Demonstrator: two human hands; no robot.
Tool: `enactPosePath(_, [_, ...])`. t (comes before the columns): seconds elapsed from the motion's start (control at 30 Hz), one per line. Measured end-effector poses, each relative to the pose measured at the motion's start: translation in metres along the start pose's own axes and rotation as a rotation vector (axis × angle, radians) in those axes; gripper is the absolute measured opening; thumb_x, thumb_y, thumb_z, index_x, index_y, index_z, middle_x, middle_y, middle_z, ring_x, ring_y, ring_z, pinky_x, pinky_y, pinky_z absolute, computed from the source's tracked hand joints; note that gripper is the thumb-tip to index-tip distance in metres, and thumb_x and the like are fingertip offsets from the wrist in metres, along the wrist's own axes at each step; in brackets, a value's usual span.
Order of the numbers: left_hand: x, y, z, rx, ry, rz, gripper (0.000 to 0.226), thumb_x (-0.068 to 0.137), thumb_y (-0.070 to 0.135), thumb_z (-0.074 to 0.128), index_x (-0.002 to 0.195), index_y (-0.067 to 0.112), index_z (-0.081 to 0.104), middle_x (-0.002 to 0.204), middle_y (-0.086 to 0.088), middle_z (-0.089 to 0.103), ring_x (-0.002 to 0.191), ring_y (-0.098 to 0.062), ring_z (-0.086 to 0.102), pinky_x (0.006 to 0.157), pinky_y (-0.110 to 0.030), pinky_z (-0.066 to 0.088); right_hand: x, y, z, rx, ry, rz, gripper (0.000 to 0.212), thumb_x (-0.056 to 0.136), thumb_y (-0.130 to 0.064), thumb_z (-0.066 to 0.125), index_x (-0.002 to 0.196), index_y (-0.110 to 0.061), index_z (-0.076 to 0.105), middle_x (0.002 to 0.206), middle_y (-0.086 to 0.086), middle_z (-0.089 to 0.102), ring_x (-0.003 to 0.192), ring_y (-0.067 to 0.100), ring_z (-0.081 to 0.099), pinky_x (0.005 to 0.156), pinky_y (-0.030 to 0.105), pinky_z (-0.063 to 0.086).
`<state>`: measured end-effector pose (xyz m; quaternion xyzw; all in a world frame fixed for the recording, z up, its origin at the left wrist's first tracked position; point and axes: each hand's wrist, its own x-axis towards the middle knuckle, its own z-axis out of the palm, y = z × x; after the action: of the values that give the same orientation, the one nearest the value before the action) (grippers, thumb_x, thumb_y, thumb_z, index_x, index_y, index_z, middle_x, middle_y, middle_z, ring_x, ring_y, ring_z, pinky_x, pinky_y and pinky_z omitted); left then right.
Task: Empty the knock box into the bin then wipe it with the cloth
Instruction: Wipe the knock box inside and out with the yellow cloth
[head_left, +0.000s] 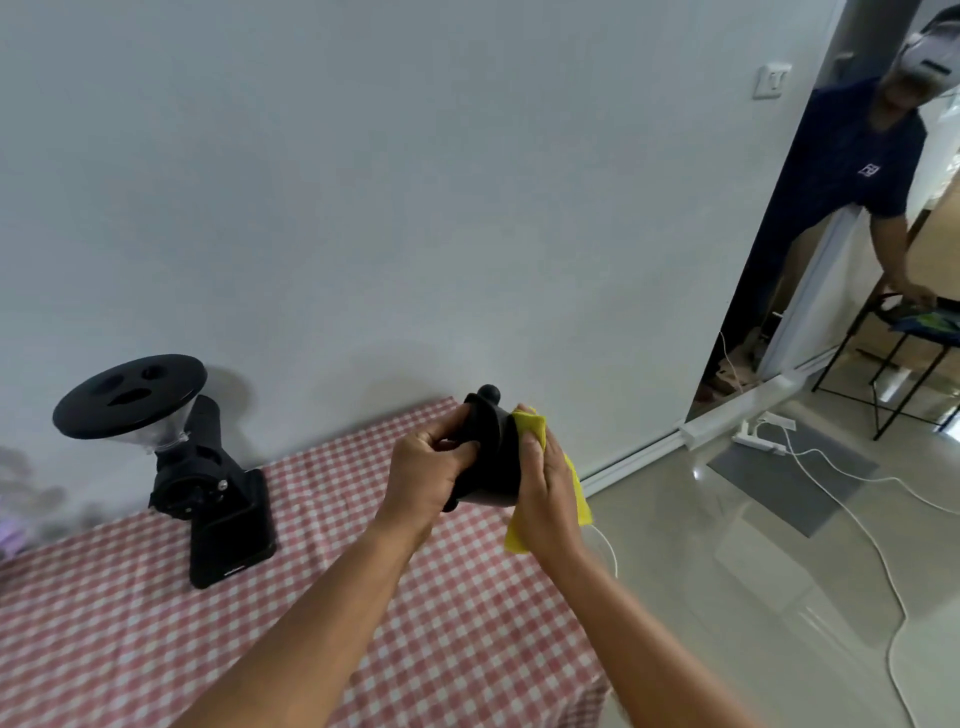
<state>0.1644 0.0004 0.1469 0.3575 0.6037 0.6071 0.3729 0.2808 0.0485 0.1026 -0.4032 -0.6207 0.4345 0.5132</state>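
I hold the black knock box (493, 457) in the air above the far right corner of the table. My left hand (428, 470) grips its left side, fingers curled over the rim. My right hand (545, 486) presses a yellow cloth (535, 428) flat against the box's right outer wall. The cloth's loose end hangs below my right palm. The box's round bar end pokes up at the top. No bin is in view.
A black coffee grinder (208, 478) with a wide lid stands at the back left of the red-checked tablecloth (156, 623). To the right the table ends at a glossy floor with a white cable (852, 525). A mirror (883, 234) reflects a person.
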Motion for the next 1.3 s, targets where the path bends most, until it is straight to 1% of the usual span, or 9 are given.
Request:
enactPosePath(0.2, [-0.005, -0.004, 0.002, 0.043, -0.068, 0.022, 0.05, 0.086, -0.009, 0.061, 0.125, 0.02, 0.069, 0.108, -0.001, 0.078, 0.097, -0.014, 0.075, 0.081, -0.028, 0.061, -0.001, -0.006, 0.005, 0.093, -0.025, 0.053, 0.043, 0.094, -0.051, 0.031, 0.116, -0.038, 0.065, 0.121, -0.004, 0.07, 0.117, 0.013, 0.063, 0.102, 0.042, 0.048])
enactPosePath(0.37, [-0.006, -0.006, -0.002, 0.086, -0.177, 0.059, 0.047, 0.086, -0.008, 0.067, 0.121, 0.023, 0.072, 0.106, 0.005, 0.079, 0.101, -0.01, 0.073, 0.084, -0.02, 0.057, 0.026, -0.004, -0.015, 0.019, -0.086, 0.319, 0.053, 0.085, -0.055, 0.037, 0.077, -0.012, 0.066, 0.079, 0.009, 0.071, 0.079, 0.028, 0.064, 0.089, 0.058, 0.05])
enactPosePath(0.5, [0.004, -0.008, -0.011, 0.099, -0.324, 0.006, 0.042, 0.087, -0.004, 0.068, 0.125, 0.015, 0.071, 0.114, -0.001, 0.077, 0.108, -0.017, 0.072, 0.081, -0.019, 0.056, 0.041, -0.015, -0.029, 0.059, -0.263, 0.365, 0.059, 0.083, -0.049, 0.043, 0.094, 0.003, 0.068, 0.102, 0.029, 0.07, 0.088, 0.032, 0.068, 0.098, 0.054, 0.049])
enactPosePath(0.6, [0.012, -0.003, -0.017, 0.125, -0.39, -0.019, 0.04, 0.088, 0.001, 0.069, 0.124, 0.018, 0.071, 0.117, -0.002, 0.076, 0.108, -0.018, 0.071, 0.085, -0.024, 0.056, 0.043, -0.014, -0.034, 0.104, -0.286, 0.407, 0.053, 0.084, -0.051, 0.046, 0.1, -0.009, 0.075, 0.105, 0.019, 0.074, 0.101, 0.033, 0.069, 0.101, 0.049, 0.049])
enactPosePath(0.77, [0.008, -0.002, -0.002, 0.115, -0.152, 0.014, 0.039, 0.086, -0.004, 0.069, 0.118, 0.019, 0.074, 0.108, 0.002, 0.078, 0.096, -0.008, 0.074, 0.092, -0.032, 0.058, 0.012, -0.002, -0.015, -0.009, -0.138, 0.281, 0.048, 0.09, -0.053, 0.035, 0.091, -0.017, 0.066, 0.087, 0.004, 0.069, 0.083, 0.022, 0.064, 0.089, 0.053, 0.051])
enactPosePath(0.9, [0.009, -0.004, 0.004, 0.036, -0.037, -0.024, 0.04, 0.089, -0.007, 0.062, 0.121, 0.014, 0.072, 0.106, -0.009, 0.076, 0.059, 0.01, 0.063, 0.078, -0.05, 0.046, -0.011, 0.001, -0.003, -0.112, -0.148, 0.063, 0.048, 0.095, -0.047, 0.03, 0.131, -0.029, 0.056, 0.125, -0.009, 0.065, 0.119, 0.009, 0.058, 0.103, 0.034, 0.045])
enactPosePath(0.97, [0.011, -0.006, 0.003, 0.077, -0.049, -0.004, 0.04, 0.088, -0.005, 0.065, 0.121, 0.015, 0.072, 0.108, -0.007, 0.077, 0.072, 0.006, 0.069, 0.059, -0.031, 0.06, -0.008, 0.0, -0.005, -0.064, -0.132, 0.097, 0.034, 0.102, -0.035, 0.033, 0.12, -0.027, 0.061, 0.109, -0.013, 0.068, 0.104, 0.006, 0.062, 0.09, 0.028, 0.047])
enactPosePath(1.03, [0.012, -0.009, 0.001, 0.093, -0.1, 0.019, 0.04, 0.085, -0.005, 0.069, 0.119, 0.016, 0.072, 0.111, -0.001, 0.077, 0.091, -0.003, 0.074, 0.069, -0.013, 0.056, 0.004, -0.004, -0.007, -0.015, -0.107, 0.219, 0.031, 0.101, -0.036, 0.036, 0.091, -0.025, 0.064, 0.081, -0.007, 0.066, 0.08, 0.016, 0.061, 0.074, 0.034, 0.047])
enactPosePath(1.3, [0.015, -0.008, -0.005, 0.157, -0.309, 0.0, 0.04, 0.085, -0.005, 0.071, 0.116, 0.021, 0.074, 0.104, 0.005, 0.079, 0.089, -0.006, 0.074, 0.074, -0.017, 0.057, 0.041, -0.037, -0.039, 0.18, -0.046, 0.475, 0.037, 0.097, -0.027, 0.043, 0.077, -0.004, 0.064, 0.077, 0.012, 0.06, 0.075, 0.027, 0.056, 0.081, 0.047, 0.052])
